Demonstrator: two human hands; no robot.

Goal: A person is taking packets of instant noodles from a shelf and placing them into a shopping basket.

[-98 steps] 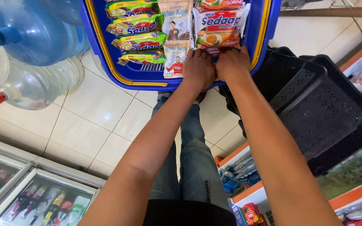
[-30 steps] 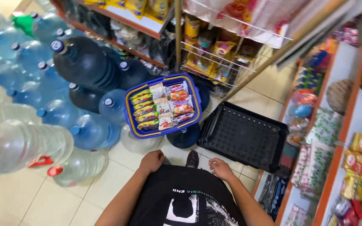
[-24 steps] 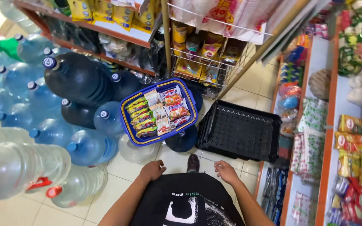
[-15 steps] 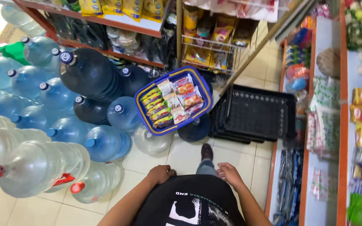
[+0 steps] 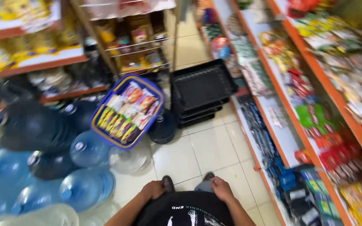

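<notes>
Both hands have dropped from the blue basket (image 5: 127, 112) (snack packets inside) to the waist. Left hand (image 5: 153, 189) and right hand (image 5: 221, 187) rest loosely curled, holding nothing.

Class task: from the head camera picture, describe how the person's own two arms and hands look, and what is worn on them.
Both forearms are bare, with no sleeve reaching them. The left hand and right hand are bare too: no gloves, and no watch, ring or band can be made out, though the picture is blurred. Between them shows a black T-shirt with white printing on the chest.
</notes>
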